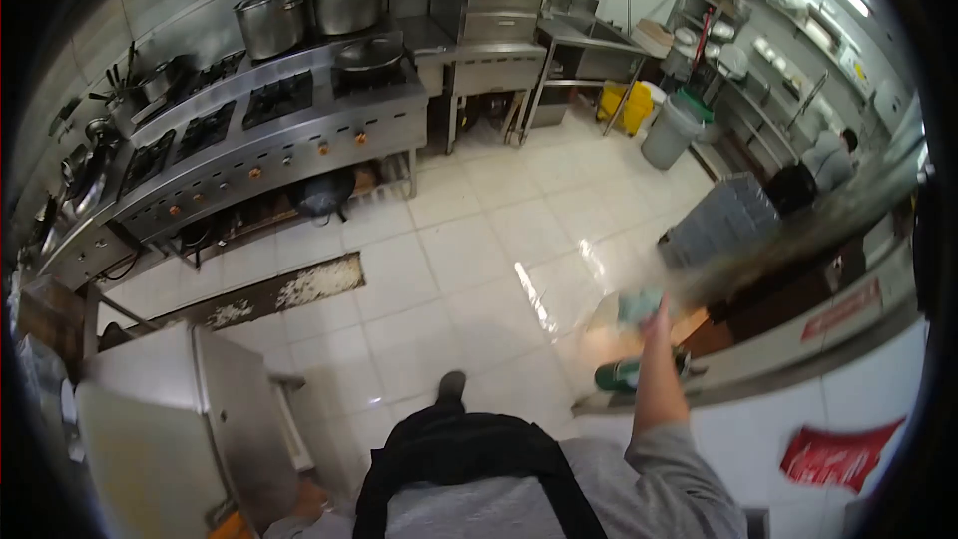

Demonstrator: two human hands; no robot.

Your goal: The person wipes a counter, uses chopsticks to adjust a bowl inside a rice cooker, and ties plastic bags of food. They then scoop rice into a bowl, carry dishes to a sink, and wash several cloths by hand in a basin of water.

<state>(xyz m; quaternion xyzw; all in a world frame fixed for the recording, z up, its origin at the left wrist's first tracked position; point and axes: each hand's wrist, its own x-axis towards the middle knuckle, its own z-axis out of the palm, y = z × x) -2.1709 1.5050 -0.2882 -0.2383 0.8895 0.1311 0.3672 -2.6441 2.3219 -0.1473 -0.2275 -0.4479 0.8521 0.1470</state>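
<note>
My right hand reaches forward at the right, blurred by motion, with its fingers closed on a pale green cloth. The cloth is beside the end of a long, blurred grey ledge. Just below the hand, partly behind my forearm, lies a green bottle-like object. My left hand is not in view.
A steel stove with pots runs along the back left. A grey bin, a yellow bucket and a large grey container stand at the right. A person is at the far right. A steel cabinet stands lower left.
</note>
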